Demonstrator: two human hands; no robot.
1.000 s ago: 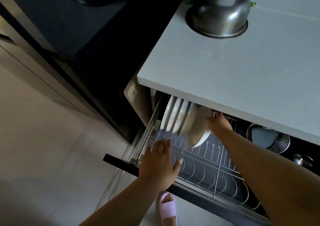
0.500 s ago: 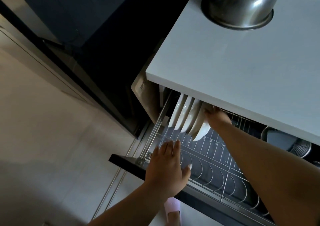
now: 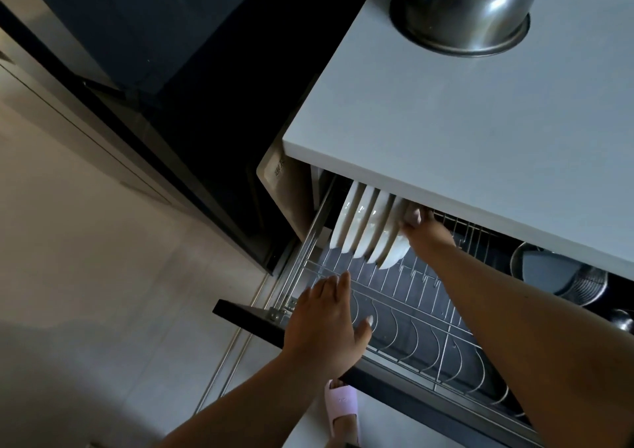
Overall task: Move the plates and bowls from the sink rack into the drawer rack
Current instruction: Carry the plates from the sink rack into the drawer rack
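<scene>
Right hand (image 3: 423,233) at the white plates (image 3: 367,228) in the pulled-out drawer rack (image 3: 411,310).

The right hand's fingers curl over the rim of the nearest plate, which stands on edge at the end of a row running away to that hand's left. The left hand (image 3: 326,324) lies flat, fingers straight and together, on the rack's front wires, nearer the person. A steel pot (image 3: 463,8) sits on the countertop (image 3: 480,138) above the right hand.
</scene>
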